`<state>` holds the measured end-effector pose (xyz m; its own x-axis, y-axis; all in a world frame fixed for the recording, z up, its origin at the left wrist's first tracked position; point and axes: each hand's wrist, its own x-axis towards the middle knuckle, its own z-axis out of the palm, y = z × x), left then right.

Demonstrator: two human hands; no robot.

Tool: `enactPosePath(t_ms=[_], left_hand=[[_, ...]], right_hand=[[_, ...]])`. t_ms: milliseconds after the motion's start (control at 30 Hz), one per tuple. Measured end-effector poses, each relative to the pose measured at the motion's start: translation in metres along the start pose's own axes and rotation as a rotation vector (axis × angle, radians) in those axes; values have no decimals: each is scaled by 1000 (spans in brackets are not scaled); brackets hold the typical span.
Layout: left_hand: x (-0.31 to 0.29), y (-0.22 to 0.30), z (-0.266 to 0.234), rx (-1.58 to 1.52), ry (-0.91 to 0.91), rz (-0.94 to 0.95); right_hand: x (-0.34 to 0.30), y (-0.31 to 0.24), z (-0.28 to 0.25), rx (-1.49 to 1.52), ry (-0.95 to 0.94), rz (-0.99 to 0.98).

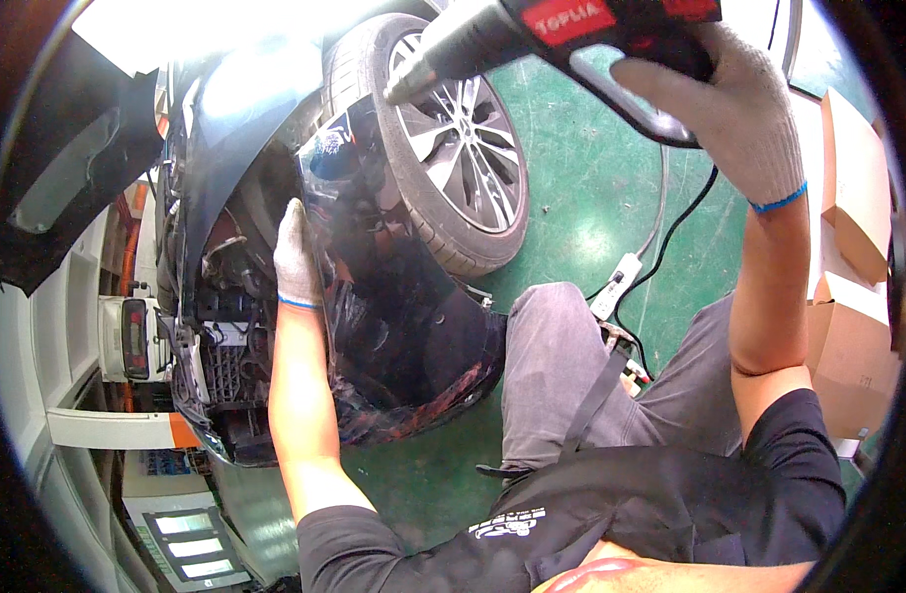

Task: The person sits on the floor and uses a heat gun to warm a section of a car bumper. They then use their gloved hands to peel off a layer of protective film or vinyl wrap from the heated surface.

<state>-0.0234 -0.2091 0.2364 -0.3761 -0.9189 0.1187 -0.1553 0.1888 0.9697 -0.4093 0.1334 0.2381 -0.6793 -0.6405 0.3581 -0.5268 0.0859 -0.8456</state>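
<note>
Right grip [744, 114] clasps the heat gun [517, 35]; left grip [296, 262] contacts the bumper panel [398, 306] at its edge; I cannot tell whether it pinches

Strong white glare is spread across the top left, where the smooth dark painted car fender [240, 94] is washed pale. Streaky reflections are thrown back by the glossy black curved bumper panel [398, 306]. The green painted floor [571, 178] is brightly lit. Edges are bent towards the blackened circular rim.

Glossy panel [393, 296], knitted cloth gloves [757, 133]
</note>
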Motion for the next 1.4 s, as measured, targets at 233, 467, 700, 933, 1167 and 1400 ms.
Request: enactPosePath(t_ms=[233,467,700,933,1167,1400], left_hand=[[-6,3,22,-56,125,-66],[1,-4,6,-93,-58,-2],[-11,8,19,-40,-90,-69],[-17,19,25,-38,-57,-64],[-15,15,21,-31,-95,-4],[5,-2,-17,-2,-274,78]], right_hand=[[0,-2,-7,147,36,-36],[-20,-59,-12,-45,62,-8],[-18,-58,-5,-102,90,-19],[-16,-57,3,34,145,63],[-17,-52,-8,-109,59,25],[-14,-35,-14,-97,-32,-97]])
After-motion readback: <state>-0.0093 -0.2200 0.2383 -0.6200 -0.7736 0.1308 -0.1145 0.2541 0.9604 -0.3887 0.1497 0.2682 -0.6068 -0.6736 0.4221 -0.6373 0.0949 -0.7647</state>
